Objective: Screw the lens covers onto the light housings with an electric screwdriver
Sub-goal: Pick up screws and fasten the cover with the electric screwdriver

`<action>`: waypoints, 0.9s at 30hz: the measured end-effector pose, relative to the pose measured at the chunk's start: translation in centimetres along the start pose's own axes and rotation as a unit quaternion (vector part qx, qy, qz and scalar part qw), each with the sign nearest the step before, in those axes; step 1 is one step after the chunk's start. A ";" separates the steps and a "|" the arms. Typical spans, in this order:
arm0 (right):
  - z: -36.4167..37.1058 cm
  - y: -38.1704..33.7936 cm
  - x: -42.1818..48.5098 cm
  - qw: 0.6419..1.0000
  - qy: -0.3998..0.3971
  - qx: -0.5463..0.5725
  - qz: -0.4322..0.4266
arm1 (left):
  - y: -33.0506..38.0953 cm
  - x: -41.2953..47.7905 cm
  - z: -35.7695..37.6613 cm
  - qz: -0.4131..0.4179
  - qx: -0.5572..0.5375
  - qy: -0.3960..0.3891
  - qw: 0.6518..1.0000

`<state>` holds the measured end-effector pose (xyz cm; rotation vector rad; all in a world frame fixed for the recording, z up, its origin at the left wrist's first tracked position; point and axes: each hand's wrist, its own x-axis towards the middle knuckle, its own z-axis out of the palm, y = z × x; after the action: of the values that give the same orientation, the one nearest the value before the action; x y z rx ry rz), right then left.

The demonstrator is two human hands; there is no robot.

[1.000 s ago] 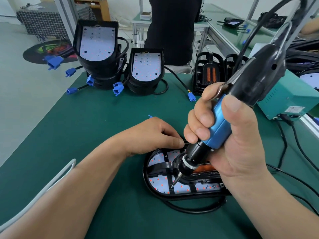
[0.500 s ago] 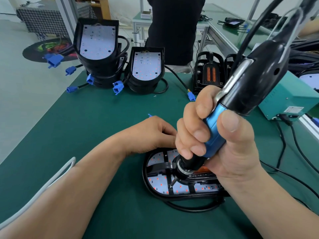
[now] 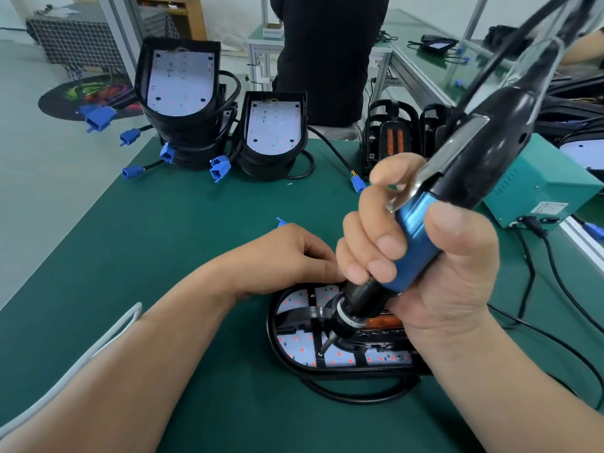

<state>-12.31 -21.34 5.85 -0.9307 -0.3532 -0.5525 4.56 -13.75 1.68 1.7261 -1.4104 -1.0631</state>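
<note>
A black light housing [image 3: 294, 361] with a white LED board and a black lens cover frame [image 3: 307, 313] lies flat on the green table, close in front of me. My right hand [image 3: 434, 276] grips the blue and black electric screwdriver [image 3: 421, 230], tilted, its bit tip touching a screw point near the housing's lower middle. My left hand [image 3: 284, 259] rests at the housing's far edge with fingers curled down on it; the fingertips are hidden behind the right hand.
Two stacks of black housings [image 3: 179, 103] [image 3: 273, 135] with blue connectors stand at the table's far side. More covers [image 3: 390, 135] stand upright beside a green power box [image 3: 536, 184] at right. Black cables trail right; a white cable [image 3: 81, 358] lies left. A person stands behind.
The screwdriver has tipped more upright and its bit has come down onto the housing. My right index finger has lifted off the lever. My left hand has stayed put.
</note>
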 end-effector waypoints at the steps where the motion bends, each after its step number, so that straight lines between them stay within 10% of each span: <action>1: -0.1 -0.2 0.0 1.000 -0.001 0.003 -0.008 | -0.1 0.1 0.0 0.006 -0.002 -0.010 1.000; 7: -0.4 -0.7 0.2 0.994 0.084 -0.034 -0.059 | -0.5 0.1 -0.1 0.023 -0.039 -0.011 0.999; 14: -3.2 -2.8 0.5 0.940 0.303 -0.019 -0.154 | -0.5 1.1 0.0 -0.069 -0.391 0.055 0.916; 27: -7.9 -3.2 0.4 0.872 0.445 0.005 -0.203 | -0.9 1.6 0.6 -0.077 -0.378 0.050 0.921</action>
<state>-13.51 -29.52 3.81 -0.5007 0.3004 -1.2946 4.56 -15.15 0.34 1.2907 -0.6542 -1.3506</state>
